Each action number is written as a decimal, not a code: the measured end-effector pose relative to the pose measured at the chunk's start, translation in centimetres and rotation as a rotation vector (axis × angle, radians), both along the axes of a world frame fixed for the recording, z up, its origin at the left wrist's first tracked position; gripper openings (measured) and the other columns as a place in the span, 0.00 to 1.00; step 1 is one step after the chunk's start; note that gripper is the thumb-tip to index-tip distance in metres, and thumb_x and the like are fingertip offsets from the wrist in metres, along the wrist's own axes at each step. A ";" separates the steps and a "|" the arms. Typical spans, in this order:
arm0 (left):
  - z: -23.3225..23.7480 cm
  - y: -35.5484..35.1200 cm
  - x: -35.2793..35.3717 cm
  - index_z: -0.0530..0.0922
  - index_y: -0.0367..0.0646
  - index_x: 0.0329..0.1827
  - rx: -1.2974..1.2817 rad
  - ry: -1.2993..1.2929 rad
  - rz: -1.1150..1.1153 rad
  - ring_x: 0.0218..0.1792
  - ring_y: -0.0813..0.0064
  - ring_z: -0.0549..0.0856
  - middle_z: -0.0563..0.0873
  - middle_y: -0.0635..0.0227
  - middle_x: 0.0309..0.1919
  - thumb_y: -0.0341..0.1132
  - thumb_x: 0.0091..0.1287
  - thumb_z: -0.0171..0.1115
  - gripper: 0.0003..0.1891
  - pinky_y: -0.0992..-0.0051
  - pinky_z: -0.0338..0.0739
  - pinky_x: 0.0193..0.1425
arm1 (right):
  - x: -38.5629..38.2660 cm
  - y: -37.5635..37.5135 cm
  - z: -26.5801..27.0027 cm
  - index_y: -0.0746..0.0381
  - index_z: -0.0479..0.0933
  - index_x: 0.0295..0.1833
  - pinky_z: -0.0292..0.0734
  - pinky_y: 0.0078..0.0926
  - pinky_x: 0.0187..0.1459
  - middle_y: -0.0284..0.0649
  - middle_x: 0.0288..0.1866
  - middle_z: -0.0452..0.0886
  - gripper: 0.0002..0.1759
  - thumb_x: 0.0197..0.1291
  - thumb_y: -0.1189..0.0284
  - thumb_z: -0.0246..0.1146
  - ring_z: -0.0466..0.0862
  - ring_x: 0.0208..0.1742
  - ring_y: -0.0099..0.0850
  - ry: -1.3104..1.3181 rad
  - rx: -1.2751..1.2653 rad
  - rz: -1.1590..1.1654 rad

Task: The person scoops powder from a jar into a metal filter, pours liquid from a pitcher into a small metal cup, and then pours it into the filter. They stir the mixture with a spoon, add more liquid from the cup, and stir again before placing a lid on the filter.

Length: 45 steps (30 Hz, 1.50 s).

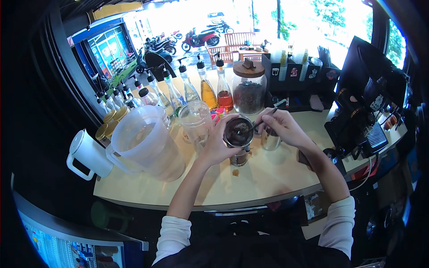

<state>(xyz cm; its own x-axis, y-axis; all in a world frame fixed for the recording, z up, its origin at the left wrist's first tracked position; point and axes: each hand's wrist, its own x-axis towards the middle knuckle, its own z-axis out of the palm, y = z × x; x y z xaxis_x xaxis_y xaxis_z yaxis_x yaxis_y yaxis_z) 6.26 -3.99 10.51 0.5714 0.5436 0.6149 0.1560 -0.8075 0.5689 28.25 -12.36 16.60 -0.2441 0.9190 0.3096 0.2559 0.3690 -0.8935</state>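
Observation:
My left hand [219,143] is wrapped round a clear cup [239,131] with dark contents, tilted so its mouth faces me. My right hand [282,127] pinches a thin dark-handled spoon [261,121], whose lower end reaches into the cup; its tip is hard to make out. Just below the cup stands a small glass [238,159] holding something dark, partly hidden. Under my right hand is another clear glass [270,140]. A tall clear plastic jar [195,120] stands beside my left hand. A brown spill [235,173] marks the counter in front of the small glass.
A large translucent pitcher [147,147] and a white jug [91,154] stand on the left of the wooden counter [210,194]. Pump bottles [207,91] line the back, beside a wooden-lidded jar [249,94]. A black cup organizer [304,73] and dark machine [357,116] are at right.

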 end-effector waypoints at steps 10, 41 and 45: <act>0.1 0.5 -0.2 0.60 0.44 0.69 0.025 -0.029 -0.106 0.65 0.66 0.73 0.72 0.60 0.62 0.24 0.39 0.73 0.48 0.67 0.63 0.74 | -0.2 -0.2 1.4 0.70 0.78 0.44 0.74 0.20 0.43 0.35 0.33 0.81 0.15 0.74 0.71 0.50 0.81 0.37 0.20 -0.050 0.161 -0.005; 0.8 -0.8 0.1 0.63 0.46 0.66 0.076 -0.094 -0.143 0.65 0.64 0.74 0.73 0.61 0.63 0.25 0.41 0.75 0.45 0.66 0.65 0.72 | -1.6 -2.4 2.3 0.67 0.76 0.43 0.75 0.25 0.39 0.39 0.26 0.81 0.11 0.70 0.72 0.51 0.83 0.30 0.25 -0.263 0.399 -0.126; 0.9 -0.8 0.1 0.63 0.46 0.66 0.069 -0.113 -0.144 0.65 0.64 0.74 0.73 0.59 0.64 0.24 0.41 0.74 0.44 0.65 0.65 0.73 | -1.3 -2.1 1.8 0.65 0.77 0.41 0.71 0.29 0.47 0.38 0.26 0.81 0.11 0.69 0.72 0.51 0.82 0.31 0.27 -0.112 0.320 -0.091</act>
<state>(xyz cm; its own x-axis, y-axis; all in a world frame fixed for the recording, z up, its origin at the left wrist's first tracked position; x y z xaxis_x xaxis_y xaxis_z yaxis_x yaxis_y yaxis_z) 6.35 -4.75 11.36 0.5652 0.4155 0.7127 -0.0257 -0.8546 0.5186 26.92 -14.43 18.43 -0.2146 0.7994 0.5611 0.3900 0.5968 -0.7012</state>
